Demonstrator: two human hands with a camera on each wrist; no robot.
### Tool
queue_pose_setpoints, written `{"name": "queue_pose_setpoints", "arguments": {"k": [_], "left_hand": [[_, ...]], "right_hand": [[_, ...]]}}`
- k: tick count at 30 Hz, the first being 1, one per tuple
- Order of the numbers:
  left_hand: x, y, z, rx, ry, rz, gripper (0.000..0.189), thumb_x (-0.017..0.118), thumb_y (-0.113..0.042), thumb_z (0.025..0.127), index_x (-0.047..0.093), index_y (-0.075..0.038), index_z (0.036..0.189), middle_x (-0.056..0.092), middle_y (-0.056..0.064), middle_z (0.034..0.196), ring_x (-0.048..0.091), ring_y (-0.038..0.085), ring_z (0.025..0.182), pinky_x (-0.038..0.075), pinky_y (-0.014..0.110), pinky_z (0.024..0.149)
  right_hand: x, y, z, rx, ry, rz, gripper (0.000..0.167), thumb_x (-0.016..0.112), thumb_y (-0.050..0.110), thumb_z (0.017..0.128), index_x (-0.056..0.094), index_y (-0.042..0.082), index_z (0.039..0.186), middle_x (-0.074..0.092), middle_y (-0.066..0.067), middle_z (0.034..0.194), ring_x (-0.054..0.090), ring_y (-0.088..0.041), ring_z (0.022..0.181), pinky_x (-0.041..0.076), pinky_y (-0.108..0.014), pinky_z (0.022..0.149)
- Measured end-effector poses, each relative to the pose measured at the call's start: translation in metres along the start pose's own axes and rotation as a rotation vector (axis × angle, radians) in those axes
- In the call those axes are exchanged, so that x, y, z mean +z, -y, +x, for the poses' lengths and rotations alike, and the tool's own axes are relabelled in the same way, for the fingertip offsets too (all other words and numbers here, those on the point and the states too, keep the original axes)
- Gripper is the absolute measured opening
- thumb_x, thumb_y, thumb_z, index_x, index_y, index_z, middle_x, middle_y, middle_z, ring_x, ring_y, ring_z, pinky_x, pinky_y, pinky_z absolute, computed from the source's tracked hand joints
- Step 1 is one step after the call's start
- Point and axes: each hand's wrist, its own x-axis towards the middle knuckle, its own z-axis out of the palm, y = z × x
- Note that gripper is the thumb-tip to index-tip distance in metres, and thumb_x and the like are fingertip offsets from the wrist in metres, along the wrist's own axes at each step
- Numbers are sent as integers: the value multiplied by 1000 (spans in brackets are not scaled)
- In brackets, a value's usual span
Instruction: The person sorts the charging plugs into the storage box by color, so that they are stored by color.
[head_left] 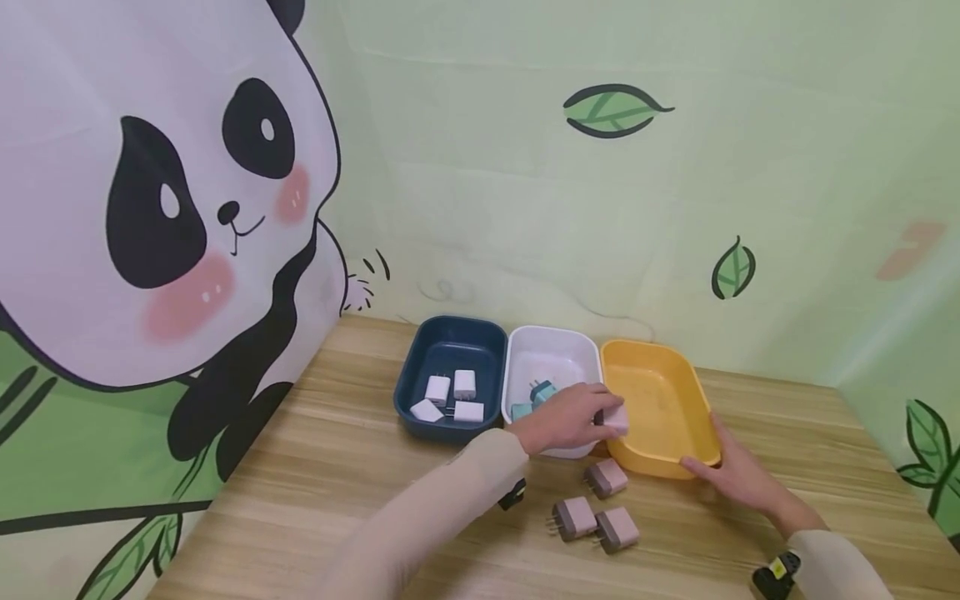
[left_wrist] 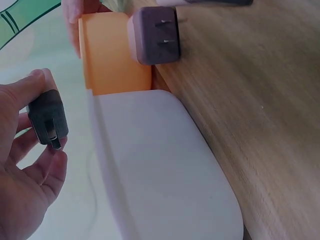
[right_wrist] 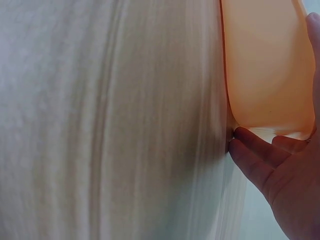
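My left hand [head_left: 573, 417] pinches a pink and grey charger plug [head_left: 615, 418] between thumb and fingers, over the side where the white bin [head_left: 551, 340] meets the yellow bin [head_left: 652, 387]. In the left wrist view the held charger plug [left_wrist: 49, 117] has its prongs pointing away from the palm. My right hand [head_left: 742, 475] grips the yellow bin's near right corner, with the thumb on the front wall and the fingers along the right side. Three more pink and grey charger plugs [head_left: 573, 518] lie on the wooden table in front of the bins.
A dark blue bin [head_left: 468, 333] at the left holds several white charger plugs [head_left: 465, 383]. Teal charger plugs [head_left: 542, 393] lie in the white bin, partly hidden by my left hand. The three bins stand side by side near the wall cloth [head_left: 510, 208] printed with a panda.
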Motion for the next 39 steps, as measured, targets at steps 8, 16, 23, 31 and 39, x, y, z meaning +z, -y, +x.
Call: {"name": "queue_pose_setpoints", "arguments": {"k": [8, 16, 23, 31, 39], "left_hand": [[8, 1, 14, -49, 20, -27, 52, 57, -45, 91, 52, -19, 137, 53, -5, 133, 49, 6, 114, 37, 18, 97], [14, -3, 24, -75, 50, -14, 53, 58, -48, 90, 52, -20, 135, 55, -6, 129, 49, 4, 107, 39, 17, 94], [17, -3, 32, -115, 17, -35, 54, 59, -46, 90, 53, -16, 134, 57, -5, 125, 51, 4, 106, 39, 16, 92], [21, -1, 37, -135, -34, -119, 54, 62, -47, 88, 55, -16, 132, 58, -3, 124, 50, 5, 103, 40, 16, 91], [29, 0, 45, -173, -52, -154, 52, 66, -44, 86, 58, -17, 129, 58, -5, 121, 50, 4, 101, 40, 16, 90]], "right_hand": [[2, -3, 0, -8, -7, 22, 94, 64, 35, 90, 2, -6, 148, 34, -33, 138, 47, -38, 111, 36, -58, 93], [0, -3, -3, 45, 15, -3, 98, 63, 37, 90, -1, -13, 144, 23, -42, 140, 39, -49, 120, 31, -62, 96], [0, -1, -3, 23, -6, -13, 96, 64, 36, 89, 2, -11, 146, 30, -40, 138, 44, -48, 116, 34, -61, 95], [1, -2, -1, 29, -3, 4, 97, 64, 37, 89, 1, -8, 147, 29, -39, 139, 42, -49, 118, 32, -63, 95], [0, 0, 0, -3, -16, 28, 94, 65, 35, 89, 5, -7, 147, 32, -35, 139, 45, -43, 115, 34, -61, 95]]}}
